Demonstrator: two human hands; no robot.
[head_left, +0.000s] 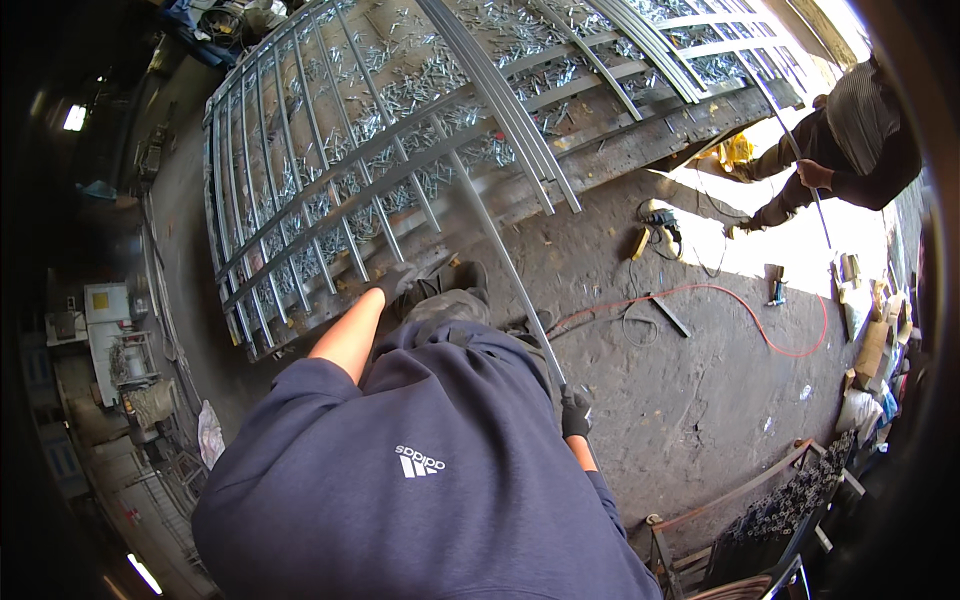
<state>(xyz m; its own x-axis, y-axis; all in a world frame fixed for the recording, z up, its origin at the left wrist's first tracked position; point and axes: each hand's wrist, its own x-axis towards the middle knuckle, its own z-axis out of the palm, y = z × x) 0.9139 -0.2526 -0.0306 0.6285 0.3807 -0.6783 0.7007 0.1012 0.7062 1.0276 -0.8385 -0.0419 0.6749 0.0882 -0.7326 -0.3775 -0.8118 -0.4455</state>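
Note:
My right hand [575,412], in a dark glove, is closed round the lower end of a long grey metal tube [505,262]. The tube slants up and away to the left, its far part lying over the table among other bars. At the table's near edge is my left hand [398,280], also gloved and close to the ends of several parallel metal bars [350,235]. Its fingers are too dark and blurred to make out. Two flat crossbars [350,198] run across those bars.
Loose screws or similar small metal pieces [510,75] cover much of the worktable [610,145]. At the right, another person [850,140] holds a long bar. A power tool [660,220] and red hose [720,287] lie on the floor. A metal rack [660,540] stands lower right.

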